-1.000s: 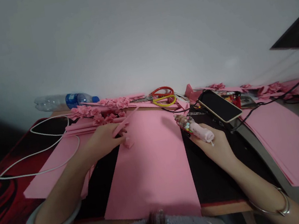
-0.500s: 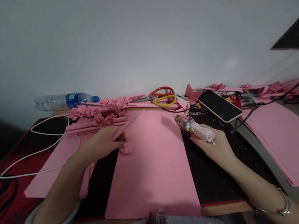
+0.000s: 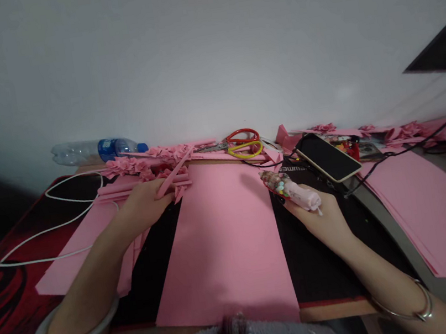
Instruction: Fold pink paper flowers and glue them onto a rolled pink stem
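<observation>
My left hand [image 3: 148, 203] is closed on a narrow folded pink paper strip [image 3: 176, 173], which points up and to the right. A small pink paper piece [image 3: 181, 190] shows just below its fingertips. Wrapped in my right hand [image 3: 325, 216] is a thick, pale pink stick-shaped thing [image 3: 300, 194] covered with small colourful ornaments; its exact kind I cannot make out. Between my hands a large pink paper sheet [image 3: 234, 243] lies flat on the black and red mat [image 3: 323, 275], reaching over the table's front edge.
Behind the sheet lie red-and-yellow-handled scissors [image 3: 245, 144] and several pink paper flowers [image 3: 170, 152]. A plastic bottle [image 3: 98, 150] rests on its side. To the right are a phone [image 3: 328, 157], a black cable [image 3: 424, 142] and stacked pink sheets [image 3: 439, 213]. A white cable [image 3: 44, 231] crosses the left side.
My left hand has moved a little left and up with the paper strip, off the large sheet toward the rolled paper. My right hand has barely moved.
</observation>
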Motion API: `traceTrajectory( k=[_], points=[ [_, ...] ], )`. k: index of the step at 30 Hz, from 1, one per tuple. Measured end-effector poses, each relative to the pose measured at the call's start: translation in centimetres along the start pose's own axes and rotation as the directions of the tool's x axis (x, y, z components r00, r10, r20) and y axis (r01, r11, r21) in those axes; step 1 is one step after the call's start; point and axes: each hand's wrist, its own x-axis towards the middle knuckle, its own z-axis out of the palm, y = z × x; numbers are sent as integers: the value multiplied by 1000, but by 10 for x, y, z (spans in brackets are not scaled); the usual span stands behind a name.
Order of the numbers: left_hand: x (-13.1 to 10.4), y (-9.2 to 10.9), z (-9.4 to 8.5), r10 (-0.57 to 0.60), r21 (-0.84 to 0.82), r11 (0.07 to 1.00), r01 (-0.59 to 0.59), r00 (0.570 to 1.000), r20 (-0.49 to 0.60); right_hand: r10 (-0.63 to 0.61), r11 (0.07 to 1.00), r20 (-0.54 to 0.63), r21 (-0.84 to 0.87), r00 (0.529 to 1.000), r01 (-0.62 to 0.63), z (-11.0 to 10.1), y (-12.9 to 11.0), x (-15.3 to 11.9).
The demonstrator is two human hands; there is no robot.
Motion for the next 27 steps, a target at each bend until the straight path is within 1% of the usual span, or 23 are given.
traceTrajectory(
  k=[3, 6, 10, 13, 15, 17, 19, 23, 25, 27],
  points=[
    [-1, 3, 0, -32, -15, 999, 31, 999, -12, 2, 1000, 1, -3, 1000, -2, 0, 0, 0],
    [-1, 3, 2, -39, -86, 996, 37, 999, -16, 2, 1000, 1, -4, 1000, -2, 0, 1, 0],
    [-1, 2, 5, -15, -164, 987, 8, 999, -40, 8, 1000, 5, 3, 1000, -8, 0, 0, 0],
    [0, -1, 7, 5, -157, 987, -10, 999, -33, 10, 1000, 4, 8, 1000, -10, 0, 1, 0],
    [0, -5, 9, 36, -135, 990, -34, 999, 18, 7, 1000, 4, 11, 1000, -7, -1, 1, 0],
    [0, -9, 12, 77, -117, 991, -62, 989, 127, 9, 1000, 8, 10, 1000, -9, -1, 2, -1],
    [-1, -12, 14, 105, -102, 991, -85, 972, 210, 14, 1000, 12, 12, 1000, -14, 0, 2, -1],
    [-2, -11, 15, 161, -76, 986, -146, 945, 285, 10, 999, 11, 31, 1000, -11, 0, 3, -1],
    [-2, -9, 14, 147, -72, 989, -131, 938, 314, 5, 999, 13, 33, 1000, -5, 0, 3, 0],
    [-3, -6, 13, 119, -97, 991, -90, 930, 348, 0, 1000, 15, 23, 1000, 0, 0, 3, 0]
  ],
)
